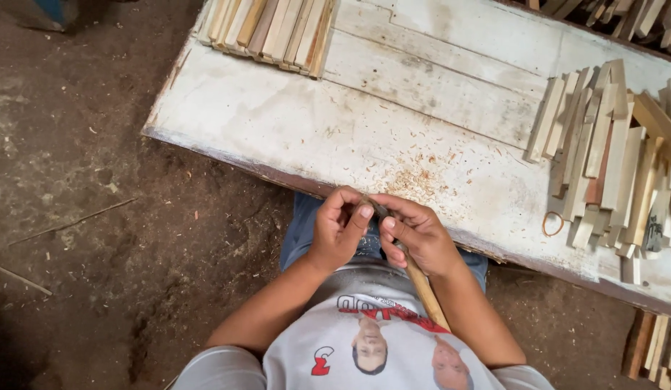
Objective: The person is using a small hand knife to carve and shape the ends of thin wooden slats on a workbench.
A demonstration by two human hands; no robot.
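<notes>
Currently | slim pale wooden stick [424, 287]: held at white workbench [292, 115] edge, above your lap | left hand [338, 230], right hand [416, 236]: both pinched on upper end | light, rigid, probably snaps; grip near tip.

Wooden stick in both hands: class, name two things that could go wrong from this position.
1. The wooden stick is worked between the left hand and right hand, thumbs close together; a slip might nick a finger.
2. Its long end points at the shirt; it could poke the body.
</notes>
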